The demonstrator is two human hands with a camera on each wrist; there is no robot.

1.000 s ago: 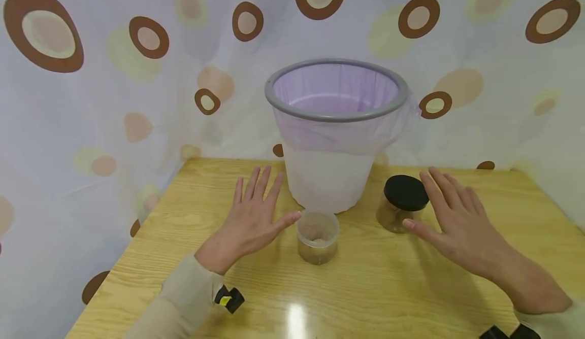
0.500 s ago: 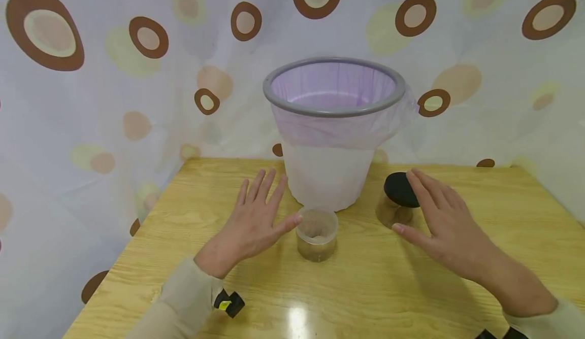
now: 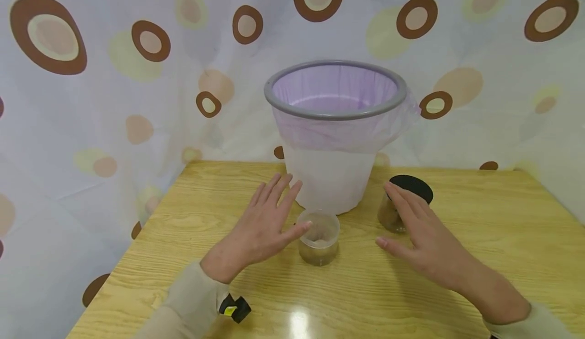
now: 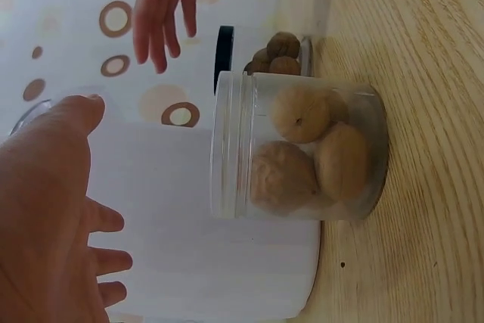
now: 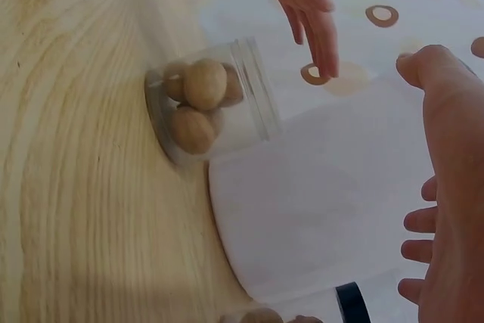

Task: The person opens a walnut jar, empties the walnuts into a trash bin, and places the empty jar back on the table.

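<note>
Plastic, apparently, the lidless jar point(image 3: 318, 253) of brown nuts point(image 4: 344, 160), in from the far edge of the table point(image 3: 205, 202), should prove light, stiff and slippery, best gripped round its middle, while the left hand point(image 3: 260, 230) beside it and right hand point(image 3: 427, 242) by the lidded jar point(image 3: 413, 184) hover wide, empty.

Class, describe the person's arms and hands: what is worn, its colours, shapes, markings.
The left hand and right hand are bare, without gloves. The left sleeve and right sleeve are pale beige. An angular black block with a yellow patch sits at the left sleeve's end; only a black sliver shows at the right one's.
</note>
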